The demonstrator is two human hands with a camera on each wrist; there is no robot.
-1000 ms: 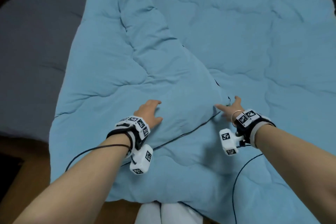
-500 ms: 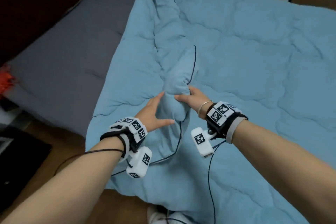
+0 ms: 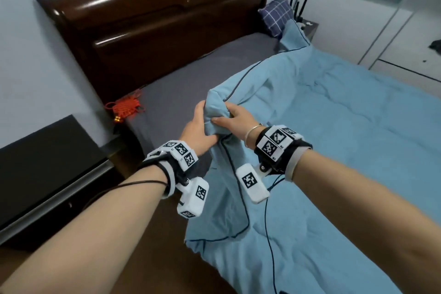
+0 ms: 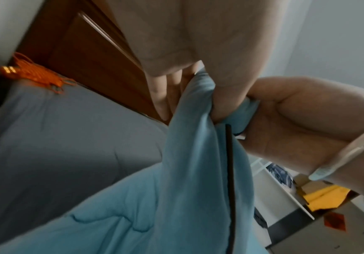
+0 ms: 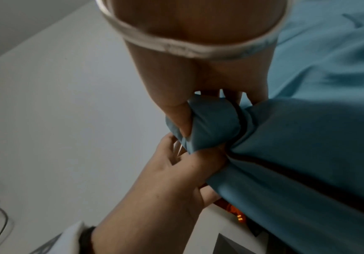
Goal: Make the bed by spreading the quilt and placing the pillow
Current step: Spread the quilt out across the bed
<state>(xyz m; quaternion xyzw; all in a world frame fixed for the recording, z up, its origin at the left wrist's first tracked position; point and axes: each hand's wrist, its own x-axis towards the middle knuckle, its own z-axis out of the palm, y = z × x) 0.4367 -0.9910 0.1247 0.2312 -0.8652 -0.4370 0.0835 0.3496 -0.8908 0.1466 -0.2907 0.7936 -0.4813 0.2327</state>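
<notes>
A light blue quilt (image 3: 334, 131) with dark piping covers most of the bed, leaving the grey sheet (image 3: 191, 79) bare near the headboard. Both hands hold one bunched corner of it, raised off the mattress. My left hand (image 3: 200, 126) grips the bunch from the left, thumb pressed into the fabric (image 4: 198, 154). My right hand (image 3: 231, 117) pinches the same bunch from the right (image 5: 211, 125). A dark blue checked pillow (image 3: 276, 15) leans at the far corner by the headboard.
The dark wooden headboard (image 3: 155, 14) stands against the wall at the back. A red knotted ornament (image 3: 125, 107) lies on the sheet's near corner. A black cabinet (image 3: 47, 164) sits left of the bed. White wardrobe doors (image 3: 393, 38) are at the right.
Both hands went from lying flat on the quilt to gathering its corner and lifting it toward the headboard. The head view swung up to show the headboard and pillow.
</notes>
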